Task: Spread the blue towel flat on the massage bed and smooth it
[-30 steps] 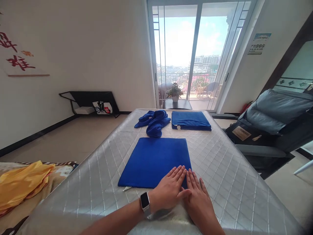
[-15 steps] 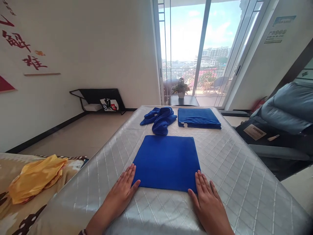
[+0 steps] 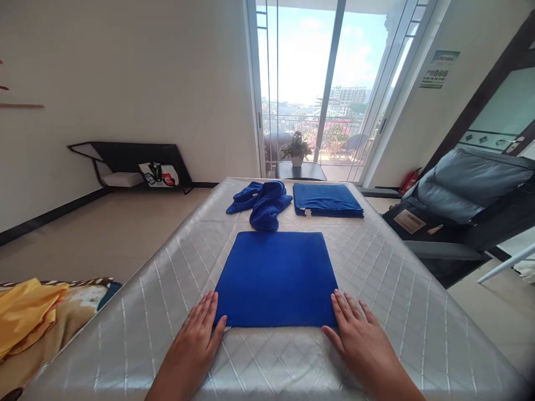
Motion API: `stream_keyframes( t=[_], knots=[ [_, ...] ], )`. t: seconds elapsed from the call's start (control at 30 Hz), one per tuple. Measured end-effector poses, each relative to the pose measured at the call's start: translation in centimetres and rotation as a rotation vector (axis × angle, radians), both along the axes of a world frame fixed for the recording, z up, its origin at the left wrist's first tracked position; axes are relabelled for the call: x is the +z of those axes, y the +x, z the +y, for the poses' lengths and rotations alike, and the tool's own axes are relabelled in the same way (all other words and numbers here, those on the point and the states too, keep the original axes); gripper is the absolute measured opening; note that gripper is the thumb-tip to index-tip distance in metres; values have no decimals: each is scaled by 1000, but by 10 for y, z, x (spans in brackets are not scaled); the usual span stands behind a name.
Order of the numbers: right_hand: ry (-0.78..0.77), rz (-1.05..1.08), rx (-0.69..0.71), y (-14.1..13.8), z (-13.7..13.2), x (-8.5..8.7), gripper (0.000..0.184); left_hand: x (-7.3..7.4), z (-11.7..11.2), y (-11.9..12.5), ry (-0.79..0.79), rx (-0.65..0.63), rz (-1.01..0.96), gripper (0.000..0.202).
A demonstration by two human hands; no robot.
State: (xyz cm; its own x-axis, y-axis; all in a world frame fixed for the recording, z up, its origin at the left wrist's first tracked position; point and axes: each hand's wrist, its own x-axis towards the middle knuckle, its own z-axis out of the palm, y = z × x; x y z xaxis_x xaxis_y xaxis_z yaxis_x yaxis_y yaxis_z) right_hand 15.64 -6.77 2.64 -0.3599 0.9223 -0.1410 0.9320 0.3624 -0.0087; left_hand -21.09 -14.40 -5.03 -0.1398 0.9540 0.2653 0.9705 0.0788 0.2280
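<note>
A flat blue towel (image 3: 278, 278) lies smooth in front of me on a silver quilted cover (image 3: 267, 362). At its near left corner rests my left hand (image 3: 198, 328), open, with the fingertips along the edge. My right hand (image 3: 355, 328) lies open at the near right corner, its thumb and fingertips touching the cloth. Neither hand grips anything. Just past the towel's far edge sits a crumpled blue towel (image 3: 267, 203). To the right of that is a neat stack of folded blue towels (image 3: 328, 200) with a white tag showing.
A potted plant (image 3: 297, 150) stands on a chair before the glass door. On the right is a dark padded armchair (image 3: 460, 184). Yellow cloth (image 3: 29, 312) lies on a patterned blanket at the lower left. A black folding frame (image 3: 137, 161) leans by the wall, beside a printed bag.
The view has turned slightly to the right. My left hand has slid a little outward and nearer, still at the towel's left corner; the right hand stays at its corner.
</note>
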Motion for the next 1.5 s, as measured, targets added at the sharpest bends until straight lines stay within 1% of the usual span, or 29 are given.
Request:
stream_keyframes(
  t=[0.07, 0.13, 0.2, 0.23, 0.3, 0.37, 0.47, 0.53, 0.6, 0.63, 0.7, 0.8, 0.87, 0.9, 0.97, 1.03, 1.1, 1.2, 1.3, 1.4, 1.5],
  knots=[
    [0, -35, 28, -5, 11, 16, 67, -3, 0, -2, 4, -1, 7, 67],
    [29, -59, 48, -14, 28, 31, 63, -2, 0, -2, -7, -3, 11, 68],
    [73, -62, 61, -23, 49, 40, 62, 0, 0, -2, -26, 4, 12, 69],
    [87, -57, 63, -27, 59, 40, 63, 1, 0, -2, -35, 12, 12, 68],
    [100, -36, 75, -31, 78, 34, 67, 2, -1, -3, -41, 20, 18, 68],
    [95, -10, 79, -32, 91, 20, 72, 3, -2, -5, -31, 13, 29, 67],
    [101, 35, 53, -28, 99, -5, 75, 4, -4, -7, -6, 0, 57, 66],
    [109, 58, 32, -25, 99, -15, 75, 10, -3, -1, 15, -1, 93, 66],
    [106, 72, 26, -24, 98, -19, 76, 21, 2, 15, 29, -41, 138, 69],
    [101, 77, 20, -24, 98, -19, 76, 29, 7, 27, 25, -94, 159, 71],
    [98, 82, 19, -25, 98, -18, 75, 49, 23, 57, -5, -277, 186, 74],
    [109, 90, 10, -25, 98, -15, 73, 81, 57, 111, -56, -593, 177, 74],
    [105, 92, 10, -25, 97, -14, 70, 93, 86, 145, -76, -709, 146, 72],
    [95, 86, 17, -24, 96, -13, 68, 95, 100, 160, -80, -727, 126, 71],
    [71, 59, 41, -23, 95, -10, 62, 91, 127, 185, -81, -717, 82, 72],
    [55, 32, 51, -23, 93, -9, 62, 81, 148, 202, -75, -689, 41, 72],
    [53, 28, 41, -22, 93, -8, 65, 70, 160, 211, -79, -677, 12, 71],
    [43, 35, 55, -23, 94, -8, 65, 58, 162, 207, -94, -635, 10, 71],
    [32, 38, 33, -24, 96, -8, 62, 51, 153, 185, -92, -589, 56, 72],
    [29, 71, -22, -25, 97, -9, 65, 46, 142, 143, -94, -520, 115, 70],
    [20, 95, -20, -25, 98, -11, 66, 40, 131, 89, -123, -364, 154, 71]
  ],
)
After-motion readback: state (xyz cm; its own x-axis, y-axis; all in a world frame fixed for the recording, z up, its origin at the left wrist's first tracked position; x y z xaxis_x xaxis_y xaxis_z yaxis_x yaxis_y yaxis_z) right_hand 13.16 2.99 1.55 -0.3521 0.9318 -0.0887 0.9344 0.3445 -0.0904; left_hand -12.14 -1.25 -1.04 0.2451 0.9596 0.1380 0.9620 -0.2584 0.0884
